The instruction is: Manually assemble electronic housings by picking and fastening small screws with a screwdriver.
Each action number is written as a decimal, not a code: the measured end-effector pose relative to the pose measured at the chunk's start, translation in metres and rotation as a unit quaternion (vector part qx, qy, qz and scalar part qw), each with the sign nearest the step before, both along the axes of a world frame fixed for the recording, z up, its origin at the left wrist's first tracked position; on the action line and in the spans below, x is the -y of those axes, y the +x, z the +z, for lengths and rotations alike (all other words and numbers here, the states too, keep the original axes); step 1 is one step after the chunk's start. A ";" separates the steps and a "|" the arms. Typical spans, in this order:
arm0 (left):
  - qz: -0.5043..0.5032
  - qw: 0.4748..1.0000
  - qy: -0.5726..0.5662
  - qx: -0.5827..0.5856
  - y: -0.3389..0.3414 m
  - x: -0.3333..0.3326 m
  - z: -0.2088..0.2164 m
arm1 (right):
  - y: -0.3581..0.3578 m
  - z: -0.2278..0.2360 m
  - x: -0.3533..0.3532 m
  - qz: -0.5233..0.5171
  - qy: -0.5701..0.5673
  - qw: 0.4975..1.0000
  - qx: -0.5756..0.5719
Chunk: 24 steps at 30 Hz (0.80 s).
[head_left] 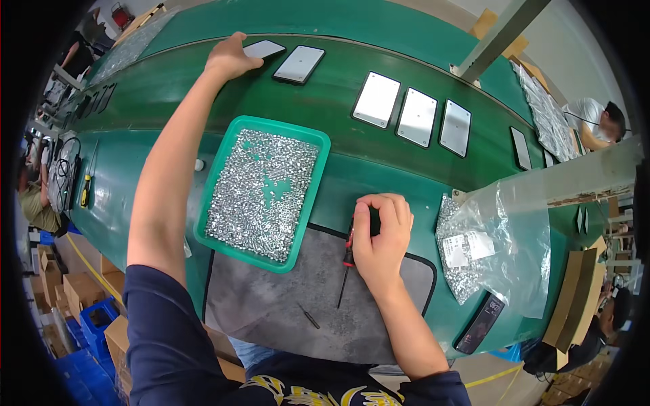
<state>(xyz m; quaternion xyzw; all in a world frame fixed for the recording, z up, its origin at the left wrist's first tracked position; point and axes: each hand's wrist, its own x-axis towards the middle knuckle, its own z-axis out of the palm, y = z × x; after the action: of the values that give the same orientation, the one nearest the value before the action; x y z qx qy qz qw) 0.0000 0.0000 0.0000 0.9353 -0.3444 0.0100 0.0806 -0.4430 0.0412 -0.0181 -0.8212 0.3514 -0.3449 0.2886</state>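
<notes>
My left hand (232,59) reaches to the far side of the green belt and grips the near-left end of a flat black-edged panel with a silver face (265,49). Just right of it lies a second such panel (300,64). Above the grey mat (271,298), my right hand (383,233) is closed round a screwdriver with a red and black handle (349,249), its thin shaft pointing toward me. A green tray (203,220) full of small shiny metal parts (261,196) stands between my arms, partly over the mat. A small dark bit or pin (309,317) lies on the mat.
More silver-faced panels (376,99) lie along the belt to the right. A clear bag of metal parts (464,254) and a phone (479,323) rest at the right, near a metal post (575,176). A yellow-handled screwdriver (86,189) lies left. Other people sit nearby.
</notes>
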 end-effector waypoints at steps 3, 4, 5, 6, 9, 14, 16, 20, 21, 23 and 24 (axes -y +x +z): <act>-0.057 0.995 -0.061 0.048 0.002 -0.013 0.062 | 0.010 -0.003 0.012 0.013 -0.048 0.998 0.044; -0.078 0.990 -0.089 0.072 0.007 -0.015 0.084 | 0.021 -0.008 0.023 0.015 -0.073 0.995 0.064; -0.125 0.979 -0.111 0.118 0.010 -0.026 0.088 | 0.024 -0.012 0.024 0.011 -0.086 0.993 0.082; -0.170 0.962 -0.133 0.165 0.012 -0.046 0.100 | 0.030 -0.011 0.021 0.008 -0.100 0.990 0.103; -0.277 0.941 -0.159 0.114 -0.094 -0.080 0.145 | 0.029 -0.009 0.020 -0.007 -0.149 0.978 0.147; -0.360 0.928 -0.091 -0.025 -0.263 -0.142 0.171 | 0.025 0.011 0.006 0.021 -0.259 0.931 0.257; -0.390 0.916 -0.054 -0.077 -0.299 -0.164 0.168 | 0.020 0.008 0.000 0.056 -0.257 0.932 0.251; -0.377 0.921 -0.094 0.008 -0.339 -0.187 0.156 | 0.012 0.006 -0.012 0.164 -0.239 0.931 0.222; -0.359 0.918 -0.159 -0.059 -0.339 -0.191 0.151 | 0.010 0.008 -0.015 0.202 -0.107 0.944 0.237; -0.318 0.884 -0.282 -0.194 -0.331 -0.197 0.137 | 0.009 0.009 -0.024 0.264 0.160 0.917 0.253; -0.294 0.855 -0.340 -0.260 -0.329 -0.199 0.128 | 0.010 0.009 -0.027 0.288 0.290 0.877 0.253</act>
<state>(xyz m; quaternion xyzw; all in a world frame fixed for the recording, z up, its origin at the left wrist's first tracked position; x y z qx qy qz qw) -0.3287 0.1992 0.1280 0.6733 -0.5452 -0.1416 0.4790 -0.4333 0.0687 -0.0090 -0.6507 0.0986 -0.3251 0.6791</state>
